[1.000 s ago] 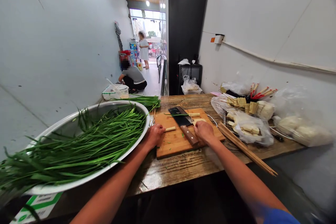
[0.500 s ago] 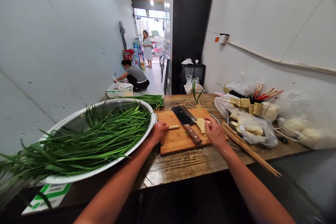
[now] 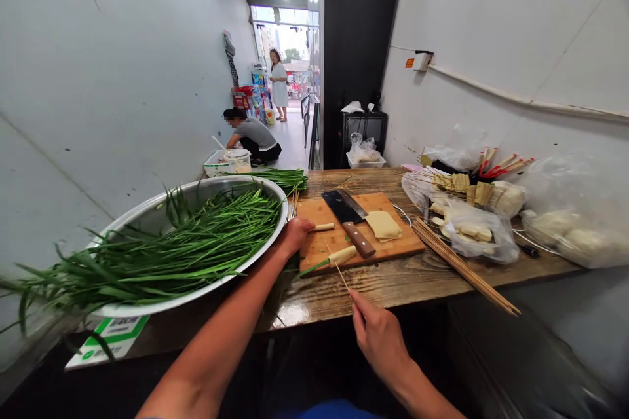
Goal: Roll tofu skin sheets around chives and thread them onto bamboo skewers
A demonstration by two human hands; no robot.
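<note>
My right hand (image 3: pixel 379 330) pinches a thin bamboo skewer (image 3: pixel 343 277) near the table's front edge. At the skewer's far end is a pale tofu-skin roll (image 3: pixel 343 255) with green chives (image 3: pixel 314 267) sticking out of its left end, over the board's front edge. My left hand (image 3: pixel 297 234) is closed at the board's left side on a pale, slim roll (image 3: pixel 323 227); its fingers are partly hidden. Between the hands, a cleaver (image 3: pixel 350 216) lies on the wooden cutting board (image 3: pixel 393 250). Square tofu-skin sheets (image 3: pixel 383 225) lie stacked to the right of its blade.
A metal basin (image 3: pixel 284 209) heaped with long chives (image 3: pixel 206 242) stands left. Bamboo skewers (image 3: pixel 462 265) lie right of the board, sticking over the table edge. Plastic bags (image 3: pixel 484 236) and skewered food (image 3: pixel 452 182) fill the right side. Two people (image 3: pixel 255 134) are farther back.
My right hand has moved from the tofu-skin sheets toward me and left, bringing the skewered roll down from upright to lying low. My left hand stays at the board's left side.
</note>
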